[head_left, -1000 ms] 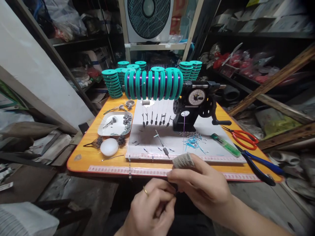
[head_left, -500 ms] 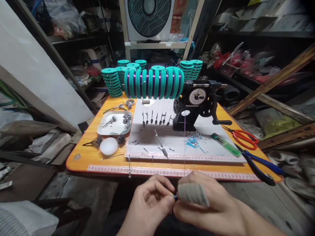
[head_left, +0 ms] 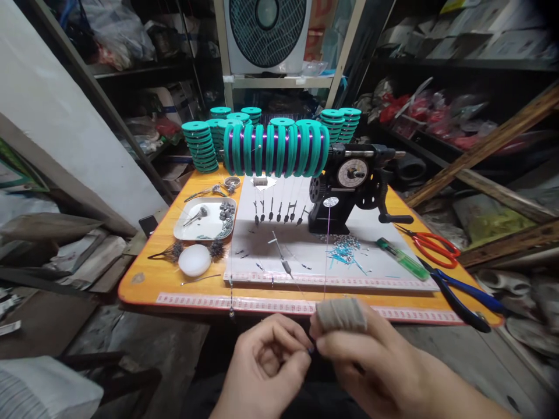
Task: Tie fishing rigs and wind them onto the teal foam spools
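Note:
My left hand (head_left: pixel 264 369) is curled at the bottom middle of the view, its fingertips pinching a small dark blue tube (head_left: pixel 311 350). My right hand (head_left: pixel 371 361) meets it from the right, with its fingers against the same spot. A grey cloth wrap (head_left: pixel 341 315) covers one right finger. A thin clear line (head_left: pixel 325 262) rises from the wrap towards a small white disc (head_left: pixel 331 202). Both hands are in front of the orange table (head_left: pixel 140 285), not touching it.
On the table stand a white board (head_left: pixel 248 256), a hand-cranked counter (head_left: pixel 351 177), and teal spools of purple line (head_left: pixel 275 148). Red scissors (head_left: pixel 432 247), blue-handled pliers (head_left: pixel 463 299), a green screwdriver (head_left: pixel 402 259) and a white tray (head_left: pixel 205 218) lie around it.
Since half a second ago, the cloth-wrapped finger has risen and turned more level. A second ago it was higher, over the table's front edge. Both hands are now closer together.

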`<state>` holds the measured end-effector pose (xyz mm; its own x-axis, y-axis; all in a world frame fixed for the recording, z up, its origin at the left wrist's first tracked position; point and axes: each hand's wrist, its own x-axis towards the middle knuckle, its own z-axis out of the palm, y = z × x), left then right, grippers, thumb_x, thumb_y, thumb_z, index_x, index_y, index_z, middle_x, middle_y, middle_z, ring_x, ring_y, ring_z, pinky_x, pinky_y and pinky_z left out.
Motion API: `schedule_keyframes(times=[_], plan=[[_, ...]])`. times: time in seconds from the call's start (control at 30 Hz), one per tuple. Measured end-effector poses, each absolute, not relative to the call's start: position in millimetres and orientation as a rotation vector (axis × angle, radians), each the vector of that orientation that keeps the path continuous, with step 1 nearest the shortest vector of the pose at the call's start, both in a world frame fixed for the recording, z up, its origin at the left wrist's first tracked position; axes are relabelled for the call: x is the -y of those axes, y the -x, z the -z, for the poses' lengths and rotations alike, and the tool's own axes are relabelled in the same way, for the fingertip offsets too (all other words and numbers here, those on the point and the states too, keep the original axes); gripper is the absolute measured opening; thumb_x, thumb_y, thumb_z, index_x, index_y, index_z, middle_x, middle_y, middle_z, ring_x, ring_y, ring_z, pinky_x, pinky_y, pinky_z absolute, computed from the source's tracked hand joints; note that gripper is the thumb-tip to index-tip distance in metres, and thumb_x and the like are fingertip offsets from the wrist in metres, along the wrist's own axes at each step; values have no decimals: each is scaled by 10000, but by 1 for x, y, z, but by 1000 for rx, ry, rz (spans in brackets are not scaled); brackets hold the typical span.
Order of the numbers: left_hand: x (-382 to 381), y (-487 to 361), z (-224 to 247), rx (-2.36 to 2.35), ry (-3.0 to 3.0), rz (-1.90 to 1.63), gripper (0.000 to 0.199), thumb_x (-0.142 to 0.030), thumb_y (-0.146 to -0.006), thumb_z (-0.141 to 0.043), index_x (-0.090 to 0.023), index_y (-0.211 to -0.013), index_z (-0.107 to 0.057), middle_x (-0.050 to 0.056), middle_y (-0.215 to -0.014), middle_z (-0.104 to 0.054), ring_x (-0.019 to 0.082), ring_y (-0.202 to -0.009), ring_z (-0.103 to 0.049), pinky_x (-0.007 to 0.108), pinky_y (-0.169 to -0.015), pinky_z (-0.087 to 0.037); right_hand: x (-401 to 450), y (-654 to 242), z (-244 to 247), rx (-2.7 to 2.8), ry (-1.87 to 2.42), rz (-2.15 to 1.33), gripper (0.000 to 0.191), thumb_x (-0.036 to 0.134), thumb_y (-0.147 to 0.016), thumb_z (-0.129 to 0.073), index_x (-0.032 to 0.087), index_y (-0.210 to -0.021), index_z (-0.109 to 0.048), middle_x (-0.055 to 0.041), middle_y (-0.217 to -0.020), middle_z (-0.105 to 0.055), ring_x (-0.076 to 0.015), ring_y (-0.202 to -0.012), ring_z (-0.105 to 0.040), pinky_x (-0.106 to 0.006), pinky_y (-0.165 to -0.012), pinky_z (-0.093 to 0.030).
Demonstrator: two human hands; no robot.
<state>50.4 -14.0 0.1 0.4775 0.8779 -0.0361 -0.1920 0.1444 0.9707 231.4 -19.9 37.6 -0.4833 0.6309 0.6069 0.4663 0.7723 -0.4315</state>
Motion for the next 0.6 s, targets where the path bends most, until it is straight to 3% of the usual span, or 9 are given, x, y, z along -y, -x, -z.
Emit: schedule_keyframes(times=[0.13, 0.3, 0.43, 0.5, 0.6], plan=[[17, -55, 3, -536, -617, -754, 293, -300, -751, -705, -93, -667, -515, 39, -804, -549, 36, -595, -473, 163, -564, -378, 23, -226, -39, 2149, 935, -415, 101, 113, -768, -536, 148, -856, -500, -7, -704, -561, -72, -582, -505, -179, -538, -421], [18, -58, 3, -455, -515, -721, 281, -288, -741, -714, -94, -659, -529, 22, -729, -506, 56, -628, -475, 180, -604, -371, 26, -233, -35, 2236, 799, -277, 74, 148, -820, -550, 139, -875, -599, -64, -863, -591, -102, -720, -544, -207, -630, -451], [17, -56, 6, -679, -1068, -864, 209, -245, -781, -663, -106, -667, -557, 54, -871, -496, 88, -781, -521, 182, -678, -434, 30, -238, -32, 2087, 1022, -681, 56, 166, -822, -609, 155, -863, -573, 13, -700, -515, -72, -621, -490, -178, -562, -410], [17, -55, 9, -830, -1602, -1089, 54, -116, -776, -625, -128, -738, -589, 53, -897, -501, 92, -799, -553, 170, -674, -465, 29, -234, -32, 1987, 1107, -708, 76, 132, -860, -555, 162, -924, -585, -4, -772, -515, -70, -663, -507, -167, -571, -415], [17, -53, 9, -775, -2342, -1409, 211, 15, -736, -592, -117, -900, -604, 70, -868, -590, 123, -787, -595, 203, -700, -516, 23, -226, -34, 1978, 1081, -520, 204, 65, -884, -460, 176, -950, -618, -43, -876, -484, -65, -693, -501, -172, -570, -402]])
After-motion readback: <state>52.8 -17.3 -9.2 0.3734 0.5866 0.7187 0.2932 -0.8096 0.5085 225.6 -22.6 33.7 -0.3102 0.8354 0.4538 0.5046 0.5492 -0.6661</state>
